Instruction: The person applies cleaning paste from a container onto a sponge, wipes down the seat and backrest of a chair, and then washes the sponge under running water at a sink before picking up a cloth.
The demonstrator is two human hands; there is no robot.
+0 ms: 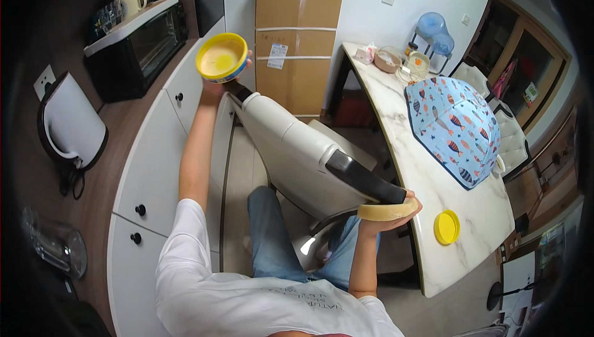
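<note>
My left hand (215, 88) holds up an open round tub (222, 54) with a yellow rim and a blue outer wall. Pale paste lies inside it, with a patch of yellow bottom showing through. In my right hand (392, 225) is a round, pale yellow sponge (386, 212), just under the end of a black armrest (366, 177); whether they touch I cannot tell. That armrest belongs to a white leather-look chair (297, 161) standing before me. Its other dark armrest (238, 91) reaches close below the tub. A yellow lid (447, 227) lies on the marble-patterned table (478, 225).
White cabinets (153, 165) with a wooden countertop run along my left, bearing a kettle-like white appliance (79, 121) and a black toaster oven (144, 45). A fish-print food cover (455, 128) sits on the table. A large cardboard box (297, 77) leans against the wall.
</note>
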